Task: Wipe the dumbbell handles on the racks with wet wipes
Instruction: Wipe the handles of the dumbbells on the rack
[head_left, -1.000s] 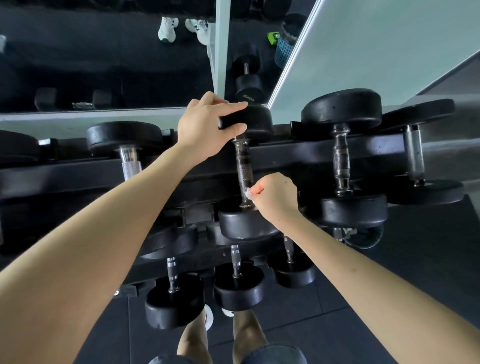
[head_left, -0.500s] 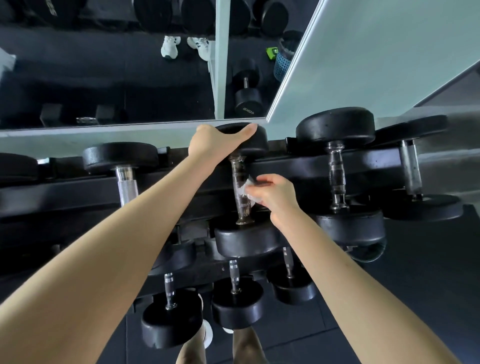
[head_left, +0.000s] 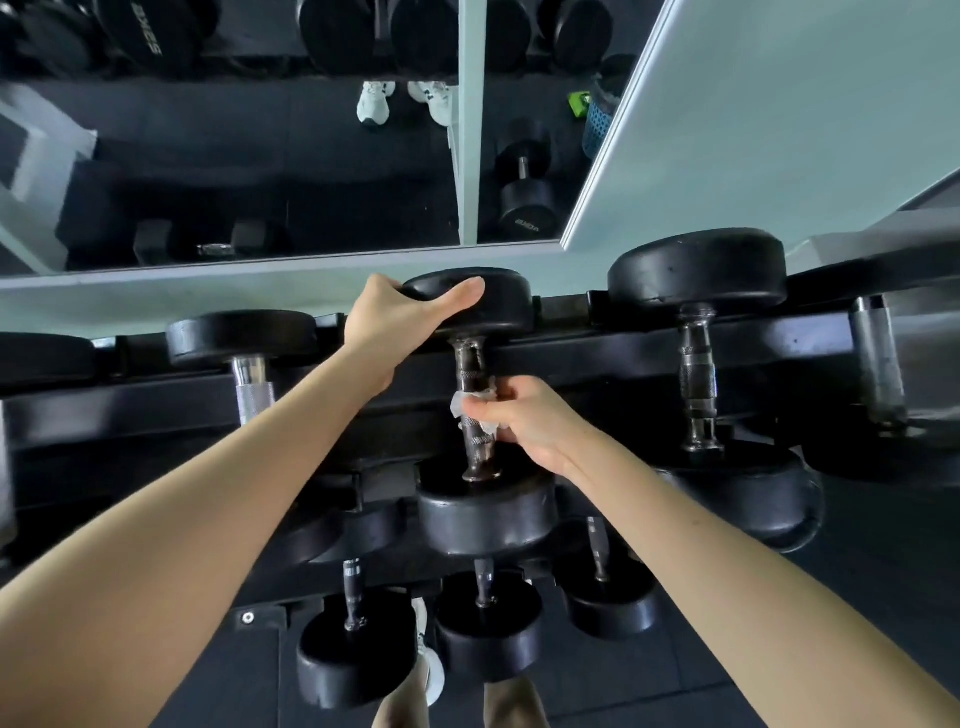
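While your left hand (head_left: 387, 332) grips the far head (head_left: 501, 306) of the middle dumbbell (head_left: 485, 514) — thumb laid across its top — your right hand (head_left: 530, 421) curls round the knurled handle (head_left: 471, 371), pinching a crumpled white wet wipe (head_left: 467, 406) against the metal (about mid-shaft). The dumbbell lies on the top tier of the black rack (head_left: 597, 358).

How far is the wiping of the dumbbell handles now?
Done: no handle shows clearly as finished. In hand: the right hand holds the wet wipe round the middle dumbbell's handle; the left hand grips its far head. Left, probably: the right neighbour's handle and the chrome handle.
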